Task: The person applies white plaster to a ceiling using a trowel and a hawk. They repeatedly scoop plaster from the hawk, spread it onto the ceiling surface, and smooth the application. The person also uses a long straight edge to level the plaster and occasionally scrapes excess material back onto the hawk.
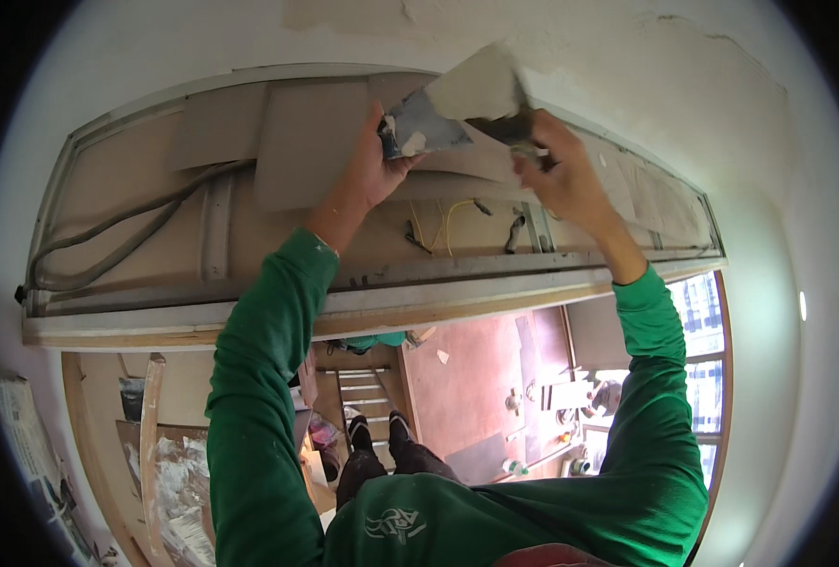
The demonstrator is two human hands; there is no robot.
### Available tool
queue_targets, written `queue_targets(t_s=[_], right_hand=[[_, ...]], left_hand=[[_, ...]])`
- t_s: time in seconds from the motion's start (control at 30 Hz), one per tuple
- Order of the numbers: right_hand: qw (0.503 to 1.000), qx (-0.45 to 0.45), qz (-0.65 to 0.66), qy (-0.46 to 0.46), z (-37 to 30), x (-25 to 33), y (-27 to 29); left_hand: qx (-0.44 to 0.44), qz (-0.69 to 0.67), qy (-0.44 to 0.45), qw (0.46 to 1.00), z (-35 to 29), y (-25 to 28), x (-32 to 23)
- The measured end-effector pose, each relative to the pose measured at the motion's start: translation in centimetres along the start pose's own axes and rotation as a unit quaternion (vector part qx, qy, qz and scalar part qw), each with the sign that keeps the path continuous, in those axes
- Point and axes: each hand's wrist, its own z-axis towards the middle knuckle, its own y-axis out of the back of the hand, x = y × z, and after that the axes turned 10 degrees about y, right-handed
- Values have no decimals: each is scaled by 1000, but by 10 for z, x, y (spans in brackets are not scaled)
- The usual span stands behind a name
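Observation:
My left hand [370, 165] is closed round the edge of a grey metal filling blade [431, 126], which has lumps of pale filler on it. To its right, my right hand [571, 175] grips a wide putty knife [481, 87] by its handle end. Cream filler covers most of the knife's blade. The two blades overlap in this view, and I cannot tell whether they touch. Both hands are raised in front of a long framed recess [316, 161] under the plastered ceiling [608, 57].
Inside the recess hang a grey flexible conduit [108, 274] and yellow wires [448, 222]. A ledge [372, 317] runs along its lower edge. My feet [379, 430] are on a ladder [363, 387] above a reddish-brown surface [467, 378]. A window [703, 331] lies at the right.

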Motion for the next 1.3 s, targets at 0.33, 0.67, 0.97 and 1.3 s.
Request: queue_targets(t_s=[0.33, 0.67, 0.97, 1.3], right_hand=[[968, 39, -243, 45, -19, -24, -58], [983, -14, -107, -149, -27, -75, -12], [431, -137, 799, -395, -101, 4, -53], [304, -88, 899, -303, -89, -10, -62]], left_hand=[[-10, 55, -37, 998, -2, -6, 8], [-49, 83, -91, 991, 4, 5, 0], [-112, 286, -314, 898, -4, -12, 9], [-44, 467, -437, 768, -42, -27, 30]])
